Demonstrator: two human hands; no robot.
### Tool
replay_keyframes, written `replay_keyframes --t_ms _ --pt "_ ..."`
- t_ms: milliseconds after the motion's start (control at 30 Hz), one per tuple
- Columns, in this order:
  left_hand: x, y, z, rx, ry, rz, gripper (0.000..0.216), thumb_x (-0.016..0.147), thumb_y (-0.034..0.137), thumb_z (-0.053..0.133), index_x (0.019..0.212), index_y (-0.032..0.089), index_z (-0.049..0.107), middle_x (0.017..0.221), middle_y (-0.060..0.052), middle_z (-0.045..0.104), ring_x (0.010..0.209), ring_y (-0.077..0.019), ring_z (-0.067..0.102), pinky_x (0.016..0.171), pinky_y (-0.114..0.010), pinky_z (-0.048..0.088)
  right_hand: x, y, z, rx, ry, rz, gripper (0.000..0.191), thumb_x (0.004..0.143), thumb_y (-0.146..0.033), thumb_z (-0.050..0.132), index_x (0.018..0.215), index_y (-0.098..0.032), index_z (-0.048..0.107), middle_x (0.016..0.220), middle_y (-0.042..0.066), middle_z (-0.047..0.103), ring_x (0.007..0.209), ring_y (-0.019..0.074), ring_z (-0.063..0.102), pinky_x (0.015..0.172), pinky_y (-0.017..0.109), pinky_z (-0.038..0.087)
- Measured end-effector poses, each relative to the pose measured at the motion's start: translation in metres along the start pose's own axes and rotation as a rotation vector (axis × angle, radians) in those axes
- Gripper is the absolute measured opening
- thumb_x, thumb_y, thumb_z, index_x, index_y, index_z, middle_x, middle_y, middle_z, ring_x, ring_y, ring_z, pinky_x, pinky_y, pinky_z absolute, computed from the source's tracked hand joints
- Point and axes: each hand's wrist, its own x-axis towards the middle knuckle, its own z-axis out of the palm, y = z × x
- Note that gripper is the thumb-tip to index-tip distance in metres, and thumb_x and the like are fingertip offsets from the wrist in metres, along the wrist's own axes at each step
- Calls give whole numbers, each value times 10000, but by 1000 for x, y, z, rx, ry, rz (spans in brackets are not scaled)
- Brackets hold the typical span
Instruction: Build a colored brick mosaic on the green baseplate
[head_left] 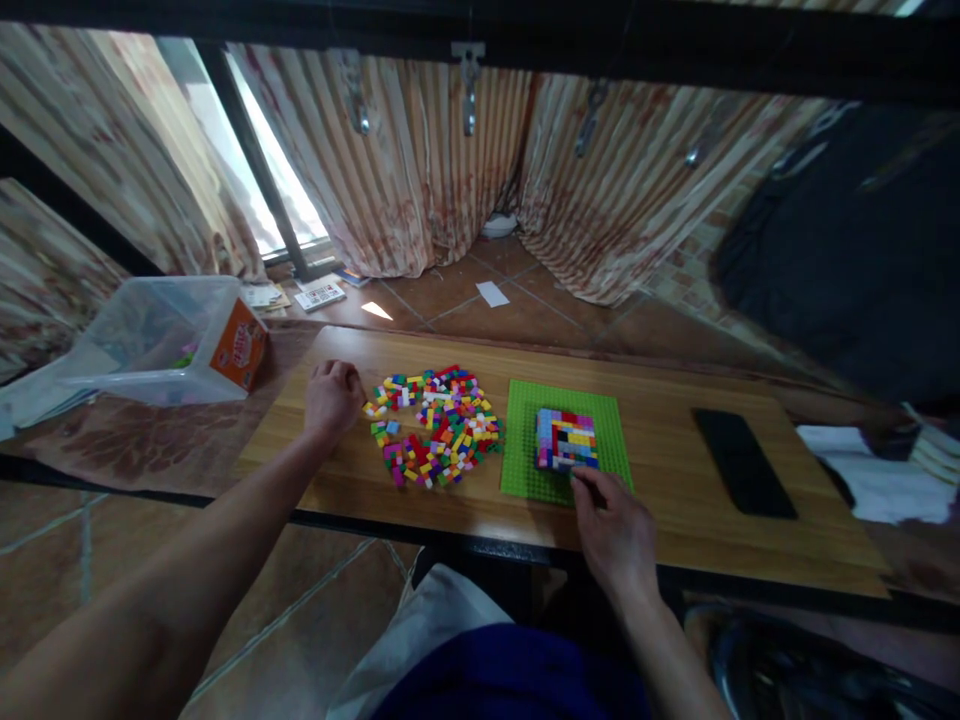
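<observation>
Loose toy building bricks (450,430) in many colours lie in a spread pile on the wooden table. At the pile's left edge, my left hand (334,400) rests on the tabletop with its fingers curled closed; whether anything is inside is hidden. A green baseplate (517,440) lies to the right of the pile. On it stands a low, square block of multicoloured bricks (566,438). My right hand (615,525) reaches over the plate's front edge, thumb and fingers pinched together at the block's near side. Anything in that pinch is too small to make out.
A black phone-like slab (742,462) lies at the right of the wooden table (675,500). Beyond the table's left end sits a clear plastic bin (165,350) with an orange label. A dark bar (525,45) with hanging metal clips crosses above.
</observation>
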Motion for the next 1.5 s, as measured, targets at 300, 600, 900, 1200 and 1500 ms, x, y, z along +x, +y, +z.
replay_keyframes --t_ms 300,600,900,1200,1500 --pt "0 1 -1 20 -4 2 214 822 230 432 867 180 636 957 -130 631 979 -292 561 891 -412 448 6 -12 16 -122 37 -59 302 907 -281 435 958 -156 705 946 111 701 852 214 644 757 343 489" --pt "-1 2 -2 7 -6 3 214 827 229 431 877 179 633 952 -132 628 971 -290 566 888 -401 451 10 -15 20 -190 29 -3 320 884 -277 403 974 -156 685 941 128 715 833 243 659 714 356 481" --pt "-1 2 -2 -5 -6 -13 198 824 220 436 862 188 628 958 -122 621 977 -284 564 901 -407 442 6 -11 15 -173 66 6 318 899 -332 426 976 -167 688 908 108 738 770 237 690 684 341 498" --pt "-2 4 -3 -3 -16 -15 204 830 218 426 857 192 626 956 -121 616 990 -282 550 910 -401 439 -5 -4 9 -211 81 -140 325 937 -248 403 1064 -169 691 1005 103 691 926 214 635 826 348 499" --pt "-2 3 -2 18 -18 -8 189 821 202 440 839 202 628 936 -108 616 976 -277 554 897 -392 444 -10 4 18 -301 60 -213 360 937 -217 370 1072 -135 693 988 127 665 918 229 599 812 365 502"
